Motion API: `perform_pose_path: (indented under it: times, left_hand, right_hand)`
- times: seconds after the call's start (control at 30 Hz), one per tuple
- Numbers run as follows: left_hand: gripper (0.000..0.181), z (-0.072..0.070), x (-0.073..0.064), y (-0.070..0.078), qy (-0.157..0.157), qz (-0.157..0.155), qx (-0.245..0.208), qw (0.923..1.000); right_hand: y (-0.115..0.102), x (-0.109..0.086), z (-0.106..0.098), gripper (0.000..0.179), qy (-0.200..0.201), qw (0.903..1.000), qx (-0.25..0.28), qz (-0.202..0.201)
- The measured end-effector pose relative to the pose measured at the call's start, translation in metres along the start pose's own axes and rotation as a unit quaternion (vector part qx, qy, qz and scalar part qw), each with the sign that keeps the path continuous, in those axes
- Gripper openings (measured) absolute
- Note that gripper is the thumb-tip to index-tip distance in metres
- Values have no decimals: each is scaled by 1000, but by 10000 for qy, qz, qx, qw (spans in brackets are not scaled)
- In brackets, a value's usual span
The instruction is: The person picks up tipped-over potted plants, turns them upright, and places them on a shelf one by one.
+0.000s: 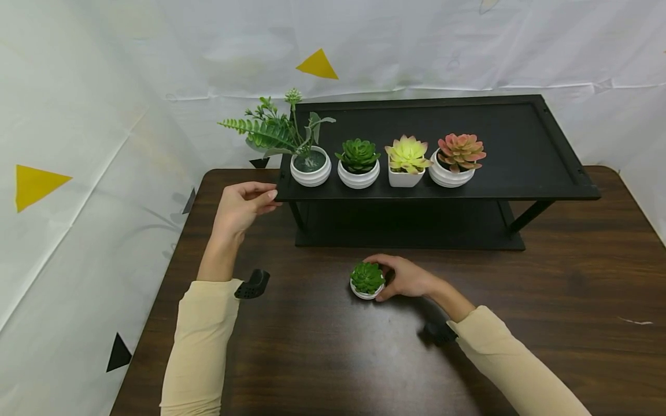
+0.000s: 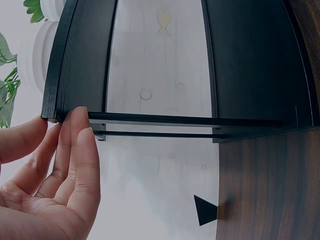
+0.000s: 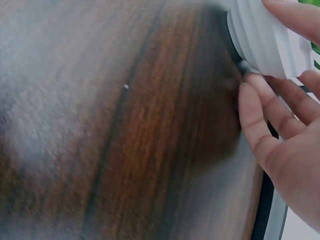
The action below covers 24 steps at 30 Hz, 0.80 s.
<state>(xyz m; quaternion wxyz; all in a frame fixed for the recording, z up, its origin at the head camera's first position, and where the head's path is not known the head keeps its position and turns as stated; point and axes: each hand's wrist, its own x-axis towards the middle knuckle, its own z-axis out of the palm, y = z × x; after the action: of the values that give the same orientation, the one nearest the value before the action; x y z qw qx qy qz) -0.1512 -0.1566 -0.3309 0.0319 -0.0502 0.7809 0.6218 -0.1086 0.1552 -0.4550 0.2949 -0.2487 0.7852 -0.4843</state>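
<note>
My left hand (image 1: 241, 207) pinches the front left corner of a black two-tier shelf (image 1: 520, 150), thumb on top and fingers beneath the board, as the left wrist view shows. In front of the shelf, my right hand (image 1: 408, 277) grips a small green potted succulent (image 1: 367, 278) from its right side. The ribbed white pot (image 3: 267, 37) lies between thumb and fingers in the right wrist view; whether its base touches the table I cannot tell. Along the upper tier's front stand a leafy potted plant (image 1: 310, 167), a green succulent (image 1: 359, 164), a yellow one (image 1: 407, 162) and a reddish one (image 1: 458, 162).
The shelf stands at the back of a dark wooden table (image 1: 312, 358). White sheeting (image 1: 390, 46) with yellow and black triangles hangs behind and to the left. The lower tier (image 1: 406, 225) lies under the upper board, with slanted legs (image 1: 529, 216) between them.
</note>
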Motion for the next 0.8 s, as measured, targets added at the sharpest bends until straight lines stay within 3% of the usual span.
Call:
perform_pose_path:
  times: [0.3, 0.8]
  left_hand:
    - [27, 0, 0, 0, -8, 19, -14, 10000]
    - [27, 0, -1, 0, -6, 6, -46, 10000]
  right_hand:
    - [0, -1, 7, 71, 229, 9992, -299, -117]
    - [2, -5, 12, 67, 755, 9968, -167, -187]
